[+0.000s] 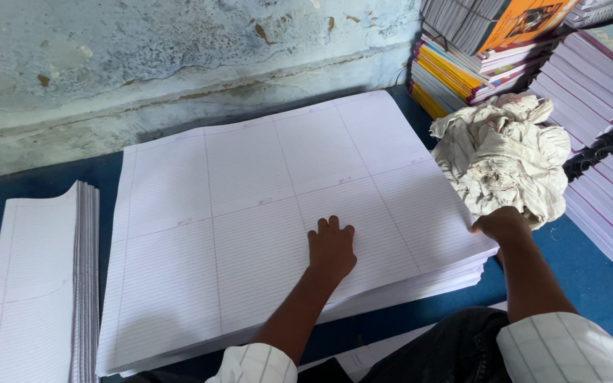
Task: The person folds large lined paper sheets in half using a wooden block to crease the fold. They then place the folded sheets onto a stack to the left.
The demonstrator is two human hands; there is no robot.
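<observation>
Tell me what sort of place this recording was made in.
Probably a small notebook-making or bookbinding workshop. A large stack of ruled sheets lies on a blue table under the person's left hand, folded ruled sheets sit alongside, and finished notebooks are piled against a peeling wall.

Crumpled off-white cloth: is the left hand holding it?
No; the left hand lies flat on the large stack of ruled white sheets, while the crumpled off-white cloth sits by the right hand.

white checked sleeves, dark trousers
</observation>
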